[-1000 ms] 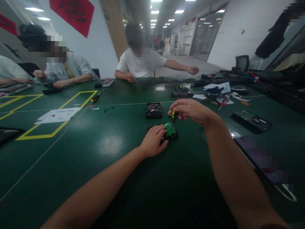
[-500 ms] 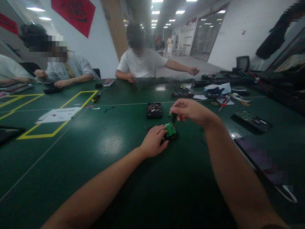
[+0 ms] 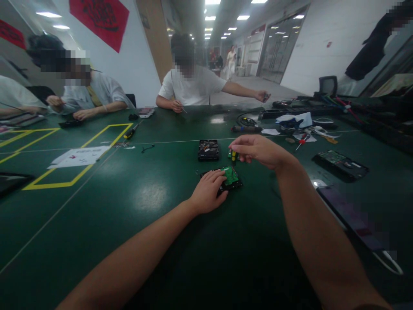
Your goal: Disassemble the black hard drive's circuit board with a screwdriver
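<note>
A hard drive (image 3: 232, 186) lies on the green table with its green circuit board (image 3: 229, 174) facing up. My left hand (image 3: 209, 189) grips its left part, fingers over the top and thumb along the near edge, covering that side. In my right hand (image 3: 254, 150), fingertips pinch a yellow and black screwdriver (image 3: 234, 157). The screwdriver stands upright, its thin tip down at the circuit board. Just behind sits a second, black hard drive (image 3: 208, 150), apart from both hands. Small dark bits, perhaps screws (image 3: 197, 172), lie left of the held drive.
Right of my arm are another drive with its board up (image 3: 340, 165) and a phone (image 3: 350, 217) with a white cable. Farther back lie a red screwdriver (image 3: 302, 141), a dark cylindrical tool (image 3: 247, 129) and cables. A paper sheet (image 3: 79, 156) is at left. Two co-workers sit opposite.
The screwdriver has turned in my right fingers, showing more of its yellow handle. My right hand has shifted very slightly; my left hand stays on the hard drive.
</note>
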A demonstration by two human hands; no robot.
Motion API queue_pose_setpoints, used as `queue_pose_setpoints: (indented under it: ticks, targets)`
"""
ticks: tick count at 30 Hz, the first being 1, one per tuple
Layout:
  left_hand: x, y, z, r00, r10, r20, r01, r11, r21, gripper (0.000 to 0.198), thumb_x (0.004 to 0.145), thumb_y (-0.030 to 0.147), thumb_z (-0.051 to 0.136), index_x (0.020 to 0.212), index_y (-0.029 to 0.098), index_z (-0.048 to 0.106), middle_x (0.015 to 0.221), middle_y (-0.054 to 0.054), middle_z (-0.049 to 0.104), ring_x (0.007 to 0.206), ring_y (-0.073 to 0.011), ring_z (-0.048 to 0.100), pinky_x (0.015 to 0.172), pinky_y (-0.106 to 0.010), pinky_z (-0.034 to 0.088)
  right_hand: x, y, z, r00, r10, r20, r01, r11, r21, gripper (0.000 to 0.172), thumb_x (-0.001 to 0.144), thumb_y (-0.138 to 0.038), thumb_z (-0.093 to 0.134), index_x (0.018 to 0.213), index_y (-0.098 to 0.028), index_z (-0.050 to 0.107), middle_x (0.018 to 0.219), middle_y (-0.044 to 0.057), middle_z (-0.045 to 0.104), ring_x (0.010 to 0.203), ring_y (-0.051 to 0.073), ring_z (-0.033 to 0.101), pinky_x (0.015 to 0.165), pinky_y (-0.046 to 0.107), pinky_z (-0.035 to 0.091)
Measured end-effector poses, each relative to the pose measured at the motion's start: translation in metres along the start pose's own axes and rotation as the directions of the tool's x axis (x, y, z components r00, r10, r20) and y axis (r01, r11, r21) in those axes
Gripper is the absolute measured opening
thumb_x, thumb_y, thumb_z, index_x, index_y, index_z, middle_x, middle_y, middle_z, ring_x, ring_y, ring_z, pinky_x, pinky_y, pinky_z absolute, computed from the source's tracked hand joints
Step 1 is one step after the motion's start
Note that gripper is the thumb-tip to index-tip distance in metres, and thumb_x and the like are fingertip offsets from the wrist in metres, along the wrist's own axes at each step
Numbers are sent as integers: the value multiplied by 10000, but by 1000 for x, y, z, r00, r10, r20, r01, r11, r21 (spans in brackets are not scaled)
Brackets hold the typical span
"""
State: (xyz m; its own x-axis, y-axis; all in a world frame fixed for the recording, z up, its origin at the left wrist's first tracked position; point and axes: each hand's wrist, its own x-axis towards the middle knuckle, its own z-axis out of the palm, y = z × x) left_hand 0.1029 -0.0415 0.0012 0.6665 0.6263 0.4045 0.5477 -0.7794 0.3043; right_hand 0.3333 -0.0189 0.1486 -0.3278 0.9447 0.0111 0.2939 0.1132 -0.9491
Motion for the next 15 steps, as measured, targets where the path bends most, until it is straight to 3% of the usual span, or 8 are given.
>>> queue_pose_setpoints:
  ticks: [6, 11, 15]
  targets:
    - [0, 0, 0, 1000, -10, 5, 10, 1000, 6, 448, 935, 355, 647, 1346, 190, 575, 1501, -142, 571, 1455, -322, 474, 1240, -558, 359, 1, 1, 2, 999, 32, -32, -31, 998, 46, 199, 843, -279, 791, 934, -193, 637, 782, 27, 695, 605, 119, 633, 430, 185, 447]
    - [0, -1, 1, 1000, -2, 5, 2, 1000, 9, 455, 936, 355, 642, 1352, 183, 571, 1498, -142, 572, 1451, -316, 479, 1242, -548, 357, 0, -3, 3, 997, 73, -9, -72, 990, 125, 103, 879, -237, 681, 971, -191, 688, 1018, 78, 745, 610, 116, 657, 403, 194, 438]
    - [1, 0, 1, 1000, 2, 5, -2, 1000, 8, 444, 930, 355, 649, 1333, 183, 577, 1488, -147, 580, 1447, -319, 483, 1234, -551, 366, 0, -3, 4, 998, 55, 4, -55, 995, 88, 144, 926, -305, 653, 958, -193, 738, 922, 58, 731, 615, 110, 641, 441, 194, 461]
